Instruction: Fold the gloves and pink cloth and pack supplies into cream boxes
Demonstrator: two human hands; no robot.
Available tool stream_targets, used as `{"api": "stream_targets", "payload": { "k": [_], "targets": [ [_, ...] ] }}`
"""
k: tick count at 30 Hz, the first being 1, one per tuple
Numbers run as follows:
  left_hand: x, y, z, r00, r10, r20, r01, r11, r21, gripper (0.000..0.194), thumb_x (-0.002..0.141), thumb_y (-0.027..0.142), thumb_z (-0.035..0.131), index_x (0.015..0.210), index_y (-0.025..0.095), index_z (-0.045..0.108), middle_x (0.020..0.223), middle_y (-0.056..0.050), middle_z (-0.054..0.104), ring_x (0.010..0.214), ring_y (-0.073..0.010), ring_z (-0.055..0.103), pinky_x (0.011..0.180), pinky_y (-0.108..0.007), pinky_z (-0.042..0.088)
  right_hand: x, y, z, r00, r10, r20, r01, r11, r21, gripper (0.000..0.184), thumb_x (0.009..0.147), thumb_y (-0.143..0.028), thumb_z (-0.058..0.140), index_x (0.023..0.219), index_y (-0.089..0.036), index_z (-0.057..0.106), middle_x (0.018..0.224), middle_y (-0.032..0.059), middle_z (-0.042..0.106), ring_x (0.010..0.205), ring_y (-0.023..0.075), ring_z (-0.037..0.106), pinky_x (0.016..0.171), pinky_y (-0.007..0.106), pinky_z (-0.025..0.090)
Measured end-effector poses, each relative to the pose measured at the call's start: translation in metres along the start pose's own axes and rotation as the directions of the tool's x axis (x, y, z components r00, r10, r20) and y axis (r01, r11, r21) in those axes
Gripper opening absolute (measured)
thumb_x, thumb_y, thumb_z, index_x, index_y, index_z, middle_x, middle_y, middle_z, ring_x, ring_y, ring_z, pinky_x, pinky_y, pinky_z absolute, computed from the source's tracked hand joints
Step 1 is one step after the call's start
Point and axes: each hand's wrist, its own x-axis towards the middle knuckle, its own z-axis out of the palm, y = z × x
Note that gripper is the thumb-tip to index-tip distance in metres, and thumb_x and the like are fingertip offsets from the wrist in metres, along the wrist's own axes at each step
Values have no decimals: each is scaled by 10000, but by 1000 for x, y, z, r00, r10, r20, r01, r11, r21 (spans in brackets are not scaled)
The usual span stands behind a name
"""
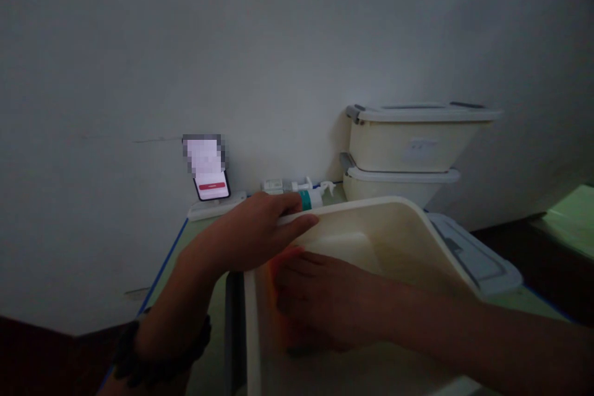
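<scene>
A cream-white plastic storage bin point(394, 213), lidless, stands tilted on the table in front of me. My left hand point(273, 229) is closed on its far left rim, thumb over the inner side and fingers outside. Inside the bin, my right hand point(320, 300) presses an orange cloth point(277, 322) against the left inner wall. Its fingers are bent over the cloth and cover most of it. Blur and dim light hide the cloth's texture. Just beyond the left hand's fingers is a white bottle with a green label point(306, 200).
Two lidded bins point(399, 142) are stacked at the back right against the wall. A grey-white lid point(477, 253) lies right of the open bin. At the back left a phone point(211, 173) stands upright on a white base. A white spray nozzle point(327, 187) lies behind the bin.
</scene>
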Motion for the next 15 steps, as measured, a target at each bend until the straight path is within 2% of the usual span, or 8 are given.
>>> {"api": "stream_targets", "payload": {
  "k": [6, 11, 15],
  "targets": [
    [1, 0, 0, 1000, 21, -19, -20, 999, 29, 365, 872, 479, 317, 783, 196, 530, 693, 5, 581, 593, -129, 514, 518, -235, 308, -2, 0, 6, 999, 21, 43, -21, 1000, -3, 344, 833, -294, 466, 1117, -115, 539, 1201, 117, 520, 1183, 247, 383, 1042, 347, 199],
    [0, 0, 0, 1000, 20, -20, -20, 1000, 18, 363, 872, 482, 316, 798, 200, 534, 702, 3, 587, 608, -135, 522, 527, -235, 316, -2, -1, 9, 1000, 11, 20, -11, 1000, -4, 331, 849, -267, 441, 1119, -102, 538, 1166, 130, 546, 1151, 249, 414, 1026, 373, 232],
    [0, -3, 0, 1000, 9, -8, -9, 1000, 3, 387, 871, 484, 308, 756, 187, 527, 644, 10, 568, 562, -124, 505, 510, -233, 304, -8, 2, -9, 997, 80, 22, -79, 997, -9, 273, 783, -273, 538, 1008, -130, 597, 1103, 105, 580, 1076, 237, 456, 977, 331, 306]
  ]
}}
